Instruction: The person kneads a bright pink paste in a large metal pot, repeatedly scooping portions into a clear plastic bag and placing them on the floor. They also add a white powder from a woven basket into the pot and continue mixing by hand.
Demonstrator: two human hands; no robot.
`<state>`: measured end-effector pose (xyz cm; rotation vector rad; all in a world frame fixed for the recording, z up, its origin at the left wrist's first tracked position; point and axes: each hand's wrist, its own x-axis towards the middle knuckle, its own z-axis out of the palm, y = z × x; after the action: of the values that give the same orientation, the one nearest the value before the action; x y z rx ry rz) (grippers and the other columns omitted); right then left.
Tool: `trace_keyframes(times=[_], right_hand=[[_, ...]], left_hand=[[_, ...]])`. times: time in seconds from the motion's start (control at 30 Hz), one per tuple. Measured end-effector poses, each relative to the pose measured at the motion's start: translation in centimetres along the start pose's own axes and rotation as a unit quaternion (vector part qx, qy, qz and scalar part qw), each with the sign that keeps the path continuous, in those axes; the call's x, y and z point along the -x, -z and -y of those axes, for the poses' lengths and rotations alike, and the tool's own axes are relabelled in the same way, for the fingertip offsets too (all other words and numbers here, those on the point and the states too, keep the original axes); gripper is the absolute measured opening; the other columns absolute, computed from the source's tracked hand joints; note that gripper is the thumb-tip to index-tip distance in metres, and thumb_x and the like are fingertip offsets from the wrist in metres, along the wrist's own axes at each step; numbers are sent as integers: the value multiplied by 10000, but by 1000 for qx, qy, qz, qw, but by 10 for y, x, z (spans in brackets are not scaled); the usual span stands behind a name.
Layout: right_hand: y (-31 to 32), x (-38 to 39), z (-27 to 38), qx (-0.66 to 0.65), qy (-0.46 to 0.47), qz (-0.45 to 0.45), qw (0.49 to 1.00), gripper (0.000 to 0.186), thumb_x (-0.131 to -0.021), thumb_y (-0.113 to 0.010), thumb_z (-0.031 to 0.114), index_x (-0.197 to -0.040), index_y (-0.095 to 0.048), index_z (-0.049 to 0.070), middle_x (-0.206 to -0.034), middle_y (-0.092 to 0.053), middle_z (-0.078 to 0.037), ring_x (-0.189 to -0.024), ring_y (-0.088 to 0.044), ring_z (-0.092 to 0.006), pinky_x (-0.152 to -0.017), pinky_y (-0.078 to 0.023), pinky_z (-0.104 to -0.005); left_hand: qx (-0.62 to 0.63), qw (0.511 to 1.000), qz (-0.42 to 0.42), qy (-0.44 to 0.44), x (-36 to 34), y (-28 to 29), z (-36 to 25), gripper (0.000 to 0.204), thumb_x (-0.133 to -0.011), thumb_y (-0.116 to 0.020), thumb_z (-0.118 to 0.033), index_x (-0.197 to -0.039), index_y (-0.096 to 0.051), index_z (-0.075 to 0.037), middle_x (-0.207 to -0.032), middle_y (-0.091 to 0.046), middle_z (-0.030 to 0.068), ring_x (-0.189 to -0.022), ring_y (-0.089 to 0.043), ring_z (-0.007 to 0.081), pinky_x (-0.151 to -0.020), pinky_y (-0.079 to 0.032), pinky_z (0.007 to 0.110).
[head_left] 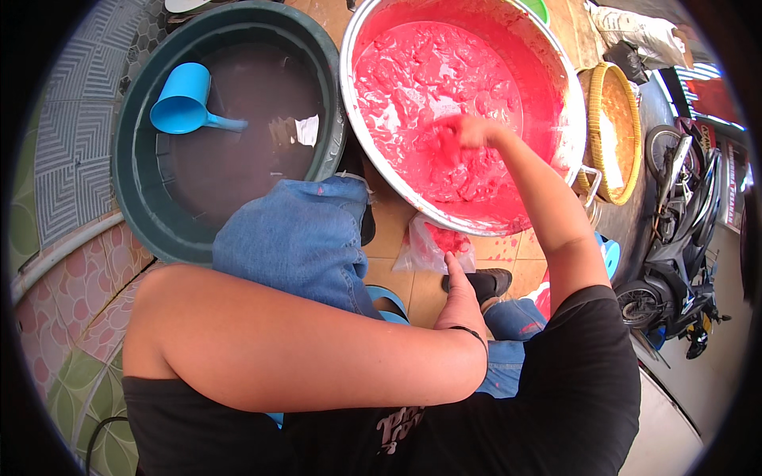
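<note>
A large silver metal basin [463, 219] holds thick, wet pink batter [405, 87] with a lumpy surface. My right hand [468, 133] reaches over its right side into the middle. Those fingers are coated pink and curled into the batter, so their tips blend with it. Just below the basin's near rim, my left hand [459, 284] grips a clear plastic bag [409, 254]. Pink batter shows inside the bag, near my fingers. My left forearm crosses in front of my body, with a dark band at the wrist.
A dark green tub [131, 170] of cloudy water stands left, with a blue dipper [181, 99] in it. A yellow-rimmed woven basket [615, 131] sits right of the basin. Farther right is a parked motorcycle [675, 238]. Pink splashes mark the tiled floor [504, 250].
</note>
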<state>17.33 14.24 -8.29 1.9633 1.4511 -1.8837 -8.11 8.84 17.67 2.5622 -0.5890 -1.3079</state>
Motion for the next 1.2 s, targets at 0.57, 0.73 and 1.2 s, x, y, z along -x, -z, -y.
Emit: trace_keyframes(times=[0.57, 0.73, 1.2], right_hand=[[-45, -130, 23, 257, -68, -222, 938, 462, -705, -652, 350, -1079, -609, 81, -1046, -612, -169, -963, -592, -310, -837, -467, -363], [-34, -109, -2, 152, -1, -330, 932, 455, -652, -747, 331, -976, -643, 29, -905, -652, -155, -851, -625, -251, -776, -481, -323], [25, 33, 14, -454, 144, -158, 865, 361, -800, -604, 115, -1131, -531, -10, -984, -620, -109, -910, -606, -181, -779, -508, -312]], left_hand=[[40, 997, -48, -52, -5, -7, 5, 593, -777, -593, -299, -1298, -443, -57, -1349, -384, 152, -1259, -325, 359, -992, -203, 627], [5, 999, 5, -32, -19, -6, -3, 599, -793, -583, -302, -1316, -419, -60, -1382, -343, 156, -1275, -306, 358, -984, -209, 632], [-17, 998, -22, -52, -19, -4, 1, 540, -808, -561, -306, -1274, -472, -49, -1327, -418, 165, -1246, -356, 347, -968, -223, 642]])
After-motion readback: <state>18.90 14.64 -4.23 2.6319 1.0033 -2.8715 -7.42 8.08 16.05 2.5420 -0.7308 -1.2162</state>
